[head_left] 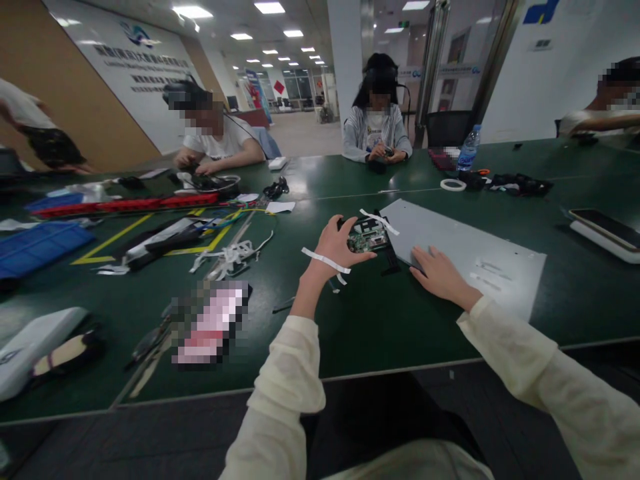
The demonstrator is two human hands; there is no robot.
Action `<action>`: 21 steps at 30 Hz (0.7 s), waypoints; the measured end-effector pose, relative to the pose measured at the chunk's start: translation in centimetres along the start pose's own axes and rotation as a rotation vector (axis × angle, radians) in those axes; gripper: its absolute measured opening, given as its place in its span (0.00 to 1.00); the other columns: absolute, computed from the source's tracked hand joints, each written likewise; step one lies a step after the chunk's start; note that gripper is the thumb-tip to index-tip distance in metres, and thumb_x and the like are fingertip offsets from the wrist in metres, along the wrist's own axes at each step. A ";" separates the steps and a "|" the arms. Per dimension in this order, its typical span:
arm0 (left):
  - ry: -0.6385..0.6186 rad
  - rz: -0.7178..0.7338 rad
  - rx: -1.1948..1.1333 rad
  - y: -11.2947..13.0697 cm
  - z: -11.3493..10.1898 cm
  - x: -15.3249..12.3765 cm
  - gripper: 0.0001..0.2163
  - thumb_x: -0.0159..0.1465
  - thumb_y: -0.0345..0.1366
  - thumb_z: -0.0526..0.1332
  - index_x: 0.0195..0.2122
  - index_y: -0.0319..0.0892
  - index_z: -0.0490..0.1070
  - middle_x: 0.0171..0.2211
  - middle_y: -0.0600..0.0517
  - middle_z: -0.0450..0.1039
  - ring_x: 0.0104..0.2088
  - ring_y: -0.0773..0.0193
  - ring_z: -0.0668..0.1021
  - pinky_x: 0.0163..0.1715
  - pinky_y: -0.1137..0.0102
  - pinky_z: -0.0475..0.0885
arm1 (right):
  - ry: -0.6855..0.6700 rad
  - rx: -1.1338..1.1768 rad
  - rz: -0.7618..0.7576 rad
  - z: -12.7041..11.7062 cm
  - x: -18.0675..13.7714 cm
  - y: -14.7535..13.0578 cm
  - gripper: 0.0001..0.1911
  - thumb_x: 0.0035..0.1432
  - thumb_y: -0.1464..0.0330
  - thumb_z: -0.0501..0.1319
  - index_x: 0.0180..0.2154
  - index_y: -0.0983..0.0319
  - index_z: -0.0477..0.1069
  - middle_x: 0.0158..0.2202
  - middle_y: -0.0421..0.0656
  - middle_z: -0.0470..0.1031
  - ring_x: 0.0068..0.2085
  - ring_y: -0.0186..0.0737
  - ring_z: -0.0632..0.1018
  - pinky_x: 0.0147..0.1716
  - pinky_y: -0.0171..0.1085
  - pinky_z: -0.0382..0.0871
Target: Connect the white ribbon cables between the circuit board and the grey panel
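Note:
My left hand point(336, 245) curves around the left end of a green circuit board point(369, 239) in a black frame. Its thumb lies along the near edge and its fingers reach over the far side; the fingertips are partly hidden. A white strip point(326, 260) crosses that wrist, and another white strip point(380, 221) lies over the board's far right corner. To the right, my right hand point(443, 277) rests with extended fingers on the near left edge of a flat grey panel point(465, 247). The panel's left corner meets the board's frame.
Left of my hands lie tangled white strips point(235, 259), a pixelated pink item point(215, 323) and a blue tray point(45, 243). A tape roll point(453, 185), water bottle point(469, 148) and phone point(607, 227) are on the right. Other people point(377, 127) sit across the green table point(380, 333).

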State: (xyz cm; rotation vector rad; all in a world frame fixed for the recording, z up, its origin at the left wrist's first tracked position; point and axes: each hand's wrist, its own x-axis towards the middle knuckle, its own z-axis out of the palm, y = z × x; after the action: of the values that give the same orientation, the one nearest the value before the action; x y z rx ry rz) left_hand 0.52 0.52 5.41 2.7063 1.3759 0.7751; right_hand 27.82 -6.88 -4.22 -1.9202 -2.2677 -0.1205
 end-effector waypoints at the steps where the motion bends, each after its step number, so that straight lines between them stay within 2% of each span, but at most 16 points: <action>1: 0.009 -0.002 0.011 0.1 -0.2 0.0 0.44 0.49 0.59 0.66 0.62 0.41 0.56 0.60 0.38 0.53 0.60 0.43 0.64 0.60 0.53 0.59 | -0.002 0.018 -0.028 -0.1 -0.1 -0.5 0.33 0.66 0.54 0.41 0.64 0.67 0.55 0.65 0.49 0.55 0.63 0.63 0.57 0.59 0.56 0.54; 8: 0.057 -0.016 0.067 0.1 -3.1 -0.3 0.43 0.48 0.57 0.67 0.62 0.43 0.56 0.60 0.39 0.52 0.61 0.43 0.61 0.60 0.52 0.59 | 0.010 0.110 -0.204 -0.5 -0.7 -3.0 0.32 0.66 0.54 0.43 0.64 0.66 0.55 0.66 0.49 0.54 0.65 0.59 0.55 0.61 0.55 0.53; 13: 0.107 -0.043 0.114 -0.1 -5.9 -1.1 0.43 0.48 0.56 0.68 0.61 0.44 0.56 0.60 0.40 0.52 0.61 0.42 0.60 0.60 0.51 0.59 | -0.029 0.176 -0.194 -0.7 -0.4 -3.3 0.31 0.64 0.53 0.46 0.64 0.61 0.56 0.66 0.46 0.54 0.66 0.58 0.53 0.60 0.57 0.54; 17: 0.115 -0.085 0.157 -0.8 -7.3 -2.4 0.44 0.47 0.57 0.68 0.61 0.45 0.56 0.60 0.41 0.52 0.61 0.41 0.60 0.59 0.49 0.59 | -0.009 0.397 -0.136 -1.7 1.3 -5.1 0.25 0.63 0.59 0.52 0.57 0.62 0.66 0.60 0.51 0.64 0.61 0.56 0.64 0.58 0.53 0.59; 21: 0.141 -0.100 0.171 -1.3 -7.9 -3.6 0.45 0.45 0.57 0.69 0.61 0.44 0.56 0.60 0.41 0.53 0.62 0.41 0.60 0.60 0.49 0.58 | -0.017 0.683 -0.226 -2.5 4.0 -9.9 0.16 0.62 0.61 0.54 0.46 0.60 0.74 0.45 0.47 0.75 0.47 0.46 0.75 0.48 0.43 0.67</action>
State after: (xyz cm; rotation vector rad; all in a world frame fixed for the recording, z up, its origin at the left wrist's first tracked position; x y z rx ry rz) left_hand -5.65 -3.11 10.55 2.7263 1.6664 0.8944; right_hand 17.59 -5.06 -0.60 -1.3135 -2.1327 0.5677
